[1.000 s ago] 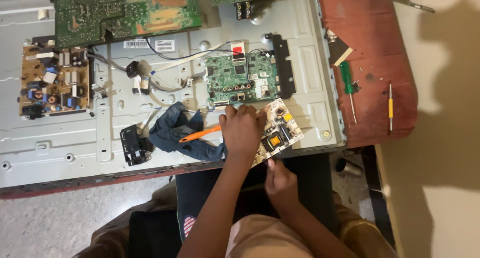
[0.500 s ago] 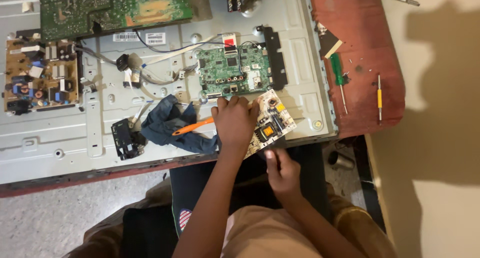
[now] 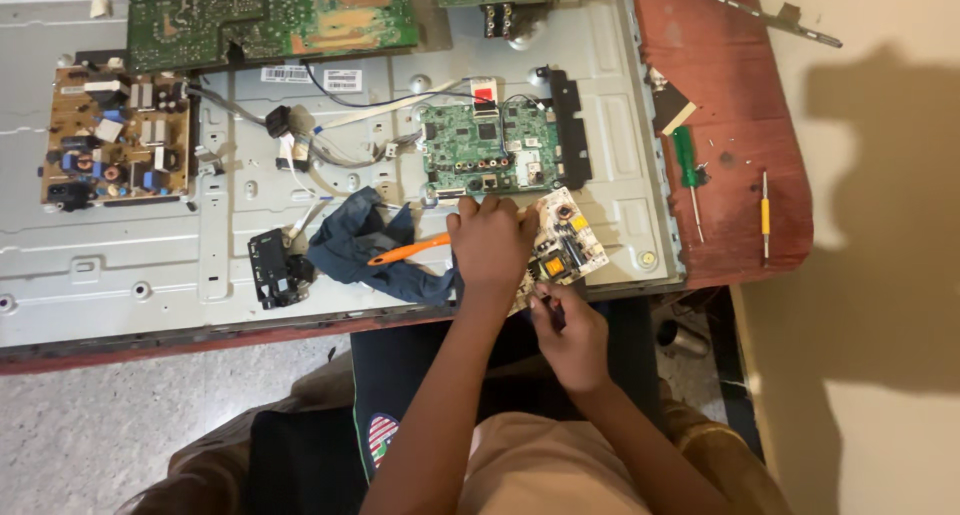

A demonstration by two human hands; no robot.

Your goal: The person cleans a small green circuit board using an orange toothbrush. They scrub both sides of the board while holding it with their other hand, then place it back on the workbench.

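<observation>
Board (image 3: 565, 240), small and whitish with yellow and black parts, lies at the near edge of the metal panel (image 3: 150, 265), just below the green board (image 3: 490, 160). Its long axis runs diagonally, from the near left up toward the far right, where its far corner points at the panel's right rim. The left hand (image 3: 490, 240) lies palm down over the board's left part, fingers curled onto its far edge, pressing it flat. The right hand (image 3: 570, 325) sits at the board's near edge, fingers pinched on a small dark tool (image 3: 555, 310); what kind of tool it is I cannot tell.

Just left of the left hand, an orange handle (image 3: 405, 251) lies on a blue cloth (image 3: 365, 250). A black part (image 3: 275, 275) sits beside the cloth. At the panel's far left is a tan board (image 3: 115, 140), and a large green board (image 3: 270, 15) lies along the far edge.

The panel rests on a red-brown table (image 3: 735, 95). On its bare right end lie 2 screwdrivers, a green one (image 3: 688, 170) and a yellow one (image 3: 765, 215). Pale speckled floor (image 3: 120, 415) shows below, and cream floor (image 3: 880, 275) lies to the right.
</observation>
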